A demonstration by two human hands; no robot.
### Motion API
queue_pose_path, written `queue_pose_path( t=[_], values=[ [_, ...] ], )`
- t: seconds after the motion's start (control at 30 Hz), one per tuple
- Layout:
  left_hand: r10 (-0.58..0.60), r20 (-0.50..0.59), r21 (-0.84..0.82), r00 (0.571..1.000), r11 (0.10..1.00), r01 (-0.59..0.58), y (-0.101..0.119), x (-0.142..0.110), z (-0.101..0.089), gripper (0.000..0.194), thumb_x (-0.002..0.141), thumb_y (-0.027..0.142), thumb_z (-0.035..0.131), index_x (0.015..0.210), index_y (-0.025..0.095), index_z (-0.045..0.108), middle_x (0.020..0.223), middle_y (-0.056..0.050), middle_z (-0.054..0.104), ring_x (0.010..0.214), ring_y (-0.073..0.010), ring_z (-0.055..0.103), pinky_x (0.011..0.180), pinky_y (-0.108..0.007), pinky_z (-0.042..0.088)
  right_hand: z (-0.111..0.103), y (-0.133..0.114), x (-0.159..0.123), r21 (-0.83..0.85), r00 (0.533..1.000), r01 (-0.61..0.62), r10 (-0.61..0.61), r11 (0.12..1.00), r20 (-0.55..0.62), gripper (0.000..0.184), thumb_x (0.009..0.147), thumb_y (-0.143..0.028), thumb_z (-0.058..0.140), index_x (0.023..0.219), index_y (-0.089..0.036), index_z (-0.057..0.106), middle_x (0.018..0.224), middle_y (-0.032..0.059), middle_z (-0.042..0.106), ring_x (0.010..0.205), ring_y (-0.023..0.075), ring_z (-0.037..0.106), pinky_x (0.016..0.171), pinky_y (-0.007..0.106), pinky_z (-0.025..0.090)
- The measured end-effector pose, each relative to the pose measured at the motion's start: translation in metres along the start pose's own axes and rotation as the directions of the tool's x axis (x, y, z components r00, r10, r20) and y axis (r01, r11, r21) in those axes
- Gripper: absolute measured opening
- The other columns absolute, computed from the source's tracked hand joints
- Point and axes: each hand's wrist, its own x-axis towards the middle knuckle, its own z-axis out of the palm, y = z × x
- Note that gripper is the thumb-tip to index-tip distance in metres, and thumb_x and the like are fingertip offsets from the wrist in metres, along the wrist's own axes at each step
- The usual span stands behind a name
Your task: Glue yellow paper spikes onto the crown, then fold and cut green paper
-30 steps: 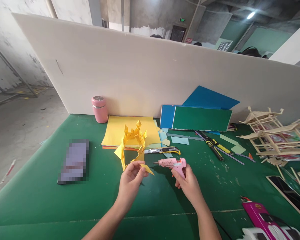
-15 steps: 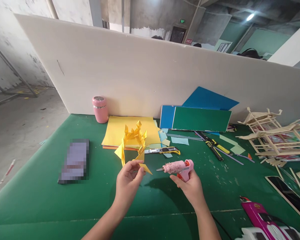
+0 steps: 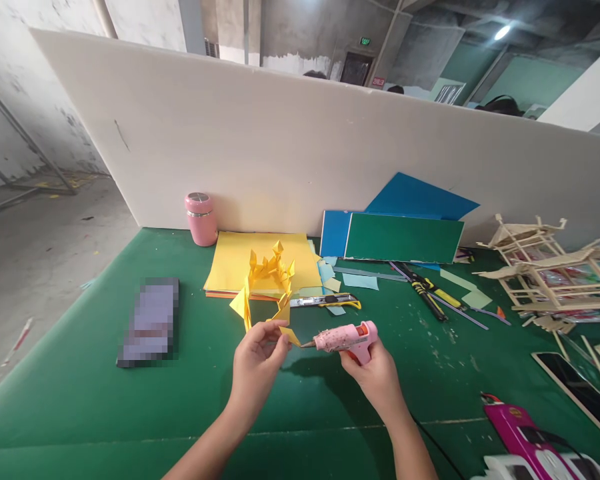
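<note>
My left hand (image 3: 261, 353) is closed on a folded yellow paper crown (image 3: 267, 268), pinching it at its near end. One pointed flap of the crown sticks out to the right past my fingertips. In my right hand (image 3: 377, 373) is a pink hot glue gun (image 3: 344, 338), its nozzle pointing left. The nozzle tip is at the point of that flap; whether it touches cannot be made out. My right fingers wrap the handle and are partly hidden behind it.
Behind the crown lies a stack of yellow paper (image 3: 225, 257), with a utility knife (image 3: 330, 301) beside it. A phone (image 3: 150, 320) is at left, a pink cup (image 3: 201, 220) by the white board. Pliers (image 3: 423, 293), boards (image 3: 405, 238), stick models (image 3: 555, 267) and a magenta device (image 3: 523, 433) occupy the right.
My right hand has moved left with the glue gun, bringing its nozzle from a gap away up to the paper flap. My left hand and the crown have stayed nearly still.
</note>
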Motion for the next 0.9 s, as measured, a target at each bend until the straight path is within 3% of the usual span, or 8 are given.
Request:
queue_pose_path(
  t=[0.33, 0.63, 0.77, 0.9],
  values=[
    [-0.012, 0.001, -0.018, 1.0, 1.0, 0.012, -0.0001, -0.0004, 0.0, 0.023, 0.058, 0.033, 0.077, 0.076, 0.019, 0.071, 0.062, 0.001, 0.064, 0.059, -0.0152, 0.064, 0.06, -0.027, 0.057, -0.0012, -0.0009, 0.0008, -0.011, 1.0, -0.018, 0.018, 1.0, -0.008, 0.034, 0.06, -0.038, 0.053, 0.088, -0.02, 0.055, 0.057, -0.0017, 0.059, 0.049, 0.0173, 0.053, 0.044, 0.026, 0.04],
    [0.022, 0.028, 0.019, 0.999, 1.0, -0.023, -0.0046, -0.0011, -0.0016, 0.02, 0.061, 0.03, 0.076, 0.078, 0.02, 0.073, 0.065, 0.0, 0.065, 0.061, -0.0151, 0.063, 0.06, -0.026, 0.057, -0.0016, 0.0021, 0.0008, -0.01, 1.0, -0.011, 0.011, 1.0, 0.01, 0.022, 0.061, -0.035, 0.051, 0.078, -0.022, 0.05, 0.053, -0.0035, 0.055, 0.044, 0.0151, 0.049, 0.041, 0.025, 0.036],
    [0.063, 0.051, 0.098, 0.997, 0.993, -0.068, -0.0077, -0.0016, -0.0018, 0.017, 0.063, 0.028, 0.074, 0.079, 0.02, 0.074, 0.065, -0.001, 0.063, 0.059, -0.0147, 0.062, 0.058, -0.025, 0.057, -0.0007, 0.0035, 0.0006, -0.009, 1.0, -0.002, 0.002, 1.0, 0.011, 0.017, 0.06, -0.035, 0.051, 0.071, -0.023, 0.048, 0.048, -0.005, 0.05, 0.041, 0.0139, 0.045, 0.039, 0.025, 0.035],
    [0.124, 0.084, 0.163, 0.989, 0.977, -0.136, -0.0088, -0.0019, -0.0017, 0.017, 0.066, 0.029, 0.072, 0.079, 0.02, 0.075, 0.065, -0.001, 0.062, 0.059, -0.0142, 0.062, 0.056, -0.025, 0.058, -0.0008, 0.0018, 0.0003, -0.029, 1.0, 0.007, -0.007, 1.0, 0.005, 0.021, 0.061, -0.034, 0.05, 0.079, -0.022, 0.049, 0.05, -0.0054, 0.052, 0.042, 0.0149, 0.048, 0.04, 0.025, 0.036]
  ],
)
